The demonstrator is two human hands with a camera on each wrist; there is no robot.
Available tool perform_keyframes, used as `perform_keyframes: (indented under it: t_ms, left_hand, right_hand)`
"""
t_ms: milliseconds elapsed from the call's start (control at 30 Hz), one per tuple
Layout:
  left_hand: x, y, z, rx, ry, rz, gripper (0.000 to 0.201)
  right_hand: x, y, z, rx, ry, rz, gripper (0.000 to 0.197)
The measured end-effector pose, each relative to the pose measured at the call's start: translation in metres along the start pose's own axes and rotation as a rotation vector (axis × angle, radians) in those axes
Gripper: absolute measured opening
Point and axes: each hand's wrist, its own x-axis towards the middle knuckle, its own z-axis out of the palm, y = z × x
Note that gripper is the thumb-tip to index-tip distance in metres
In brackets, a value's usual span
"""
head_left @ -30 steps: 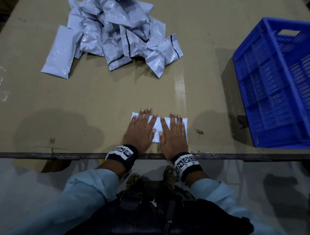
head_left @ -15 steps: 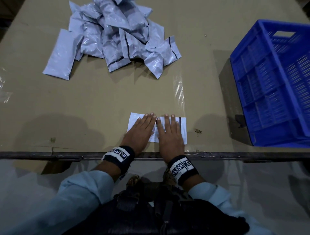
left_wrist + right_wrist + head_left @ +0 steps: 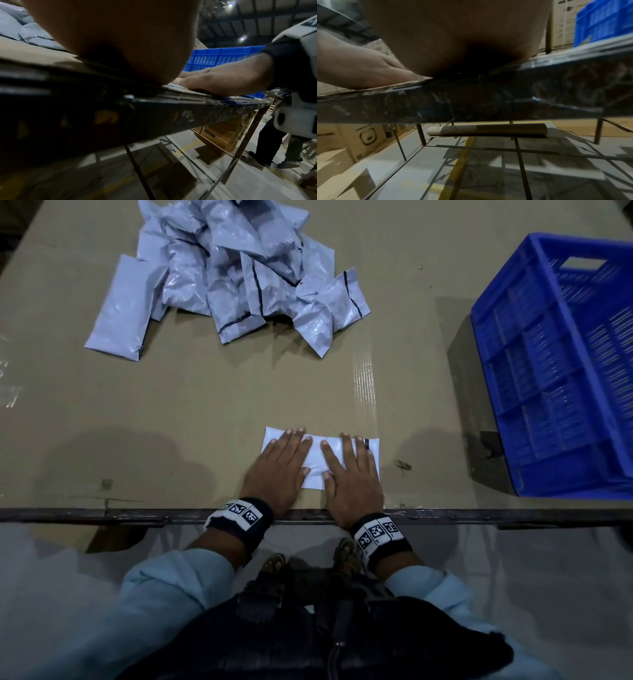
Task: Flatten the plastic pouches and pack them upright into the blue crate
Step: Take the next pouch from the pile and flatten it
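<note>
One white plastic pouch point(image 3: 317, 457) lies flat near the table's front edge. My left hand point(image 3: 279, 463) presses on its left half with straight fingers, palm down. On the pouch's right half my right hand point(image 3: 352, 470) lies flat the same way. A heap of several grey pouches point(image 3: 236, 272) sits at the far left of the table. The blue crate point(image 3: 561, 364) stands at the right, and no pouch shows inside it. In the left wrist view the right hand point(image 3: 223, 79) lies flat on the table, with the crate point(image 3: 221, 56) behind it.
The table is covered in brown cardboard point(image 3: 205, 405) and has a dark metal front rail point(image 3: 102, 513). Another person's legs point(image 3: 269, 146) stand beyond the table's right end. Cardboard boxes point(image 3: 221, 134) are stacked under the table, and a cardboard roll point(image 3: 488, 130) lies on the floor.
Both hands have slid back toward the table's front edge across the pouch, staying flat on it. The pouch has not moved.
</note>
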Motion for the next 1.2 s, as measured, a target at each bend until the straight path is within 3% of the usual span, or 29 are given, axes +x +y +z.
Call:
perform_keyframes:
  t_ms: [233,500,567,700,833,933,1133,1200]
  left_hand:
    - [-0.003,-0.008,-0.004,-0.003,-0.038,-0.132,0.077]
    - [-0.005,-0.013,-0.01,0.052,0.029,-0.297,0.084]
    - [0.0,-0.009,-0.011,0.078,0.041,-0.26,0.08]
    - [0.003,-0.004,0.0,-0.014,0.034,0.023,0.067]
    - [0.0,-0.008,0.003,-0.031,0.036,0.024,0.064]
    - [0.001,-0.006,0.001,-0.032,0.022,0.02,0.065]
    - [0.0,-0.005,0.001,-0.036,0.011,0.013,0.065]
    - [0.0,-0.005,0.0,-0.037,0.001,0.013,0.065]
  right_hand:
    - [0.0,0.005,-0.002,0.008,-0.02,0.066,0.065]
    - [0.003,-0.002,-0.005,-0.032,-0.029,0.221,0.076]
    - [0.006,-0.007,-0.007,-0.035,-0.046,0.229,0.076]
    - [0.003,-0.014,-0.004,-0.034,-0.066,0.123,0.072]
    - [0.0,-0.015,-0.007,-0.007,-0.078,0.14,0.074]
    - [-0.006,-0.016,-0.01,0.011,-0.127,0.191,0.086]
    - [0.003,-0.003,-0.006,0.075,-0.446,0.161,0.141]
    - [0.011,-0.003,0.001,0.032,-0.428,0.178,0.148]
